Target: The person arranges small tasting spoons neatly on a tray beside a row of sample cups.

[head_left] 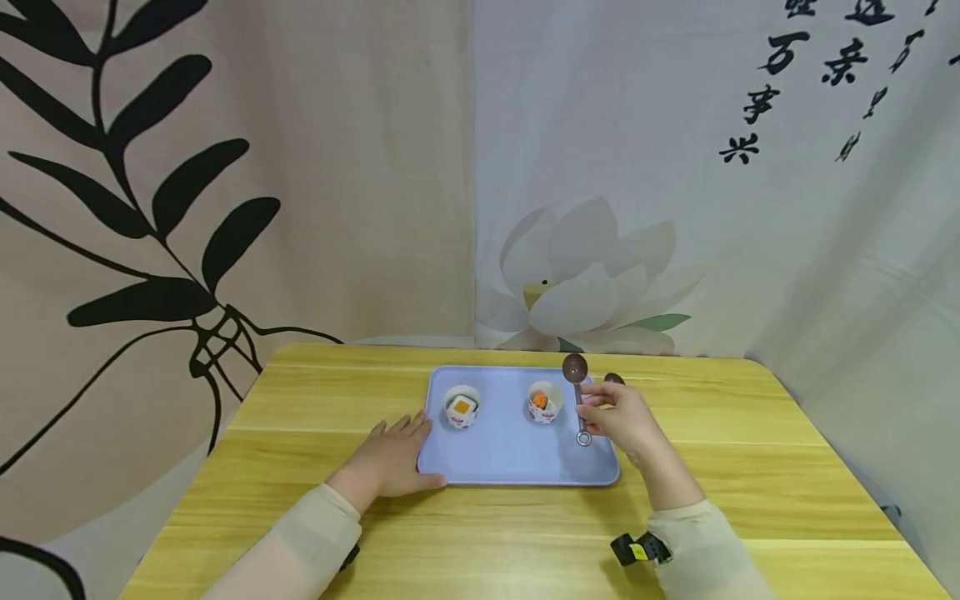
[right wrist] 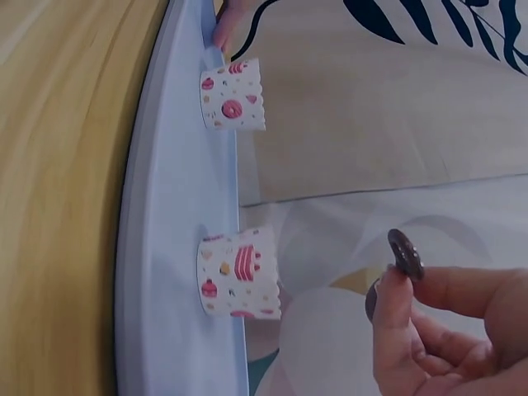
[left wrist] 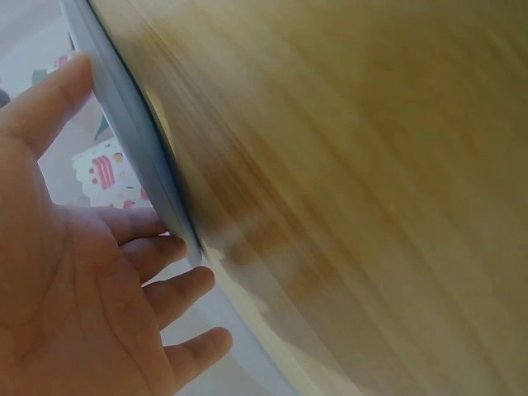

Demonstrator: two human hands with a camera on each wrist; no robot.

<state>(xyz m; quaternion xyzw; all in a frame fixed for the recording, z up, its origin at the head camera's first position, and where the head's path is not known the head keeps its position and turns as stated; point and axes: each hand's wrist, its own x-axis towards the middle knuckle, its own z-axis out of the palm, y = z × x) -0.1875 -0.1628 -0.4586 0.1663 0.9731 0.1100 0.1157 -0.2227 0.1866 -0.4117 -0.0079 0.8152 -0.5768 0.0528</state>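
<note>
My right hand (head_left: 621,419) pinches a brown spoon (head_left: 575,368) by its handle, over the right side of the pale blue tray (head_left: 517,462). The spoon's bowl points away and its ringed end points towards me; that brown end (right wrist: 406,254) shows large in the right wrist view. Behind the hand a second dark brown rounded piece (head_left: 614,378) peeks out, mostly hidden. At the tray's left edge, my left hand (head_left: 393,458) touches the rim with extended fingers. Two patterned paper cups stand on the tray: the left cup (head_left: 460,420) holds a white-and-yellow piece, the right cup (head_left: 545,414) an orange one.
The tray lies on a wooden table (head_left: 495,533), near its far edge. Behind hangs a curtain (head_left: 375,167) printed with leaves, a lotus and dark characters. A black device (head_left: 640,550) is strapped to the right wrist.
</note>
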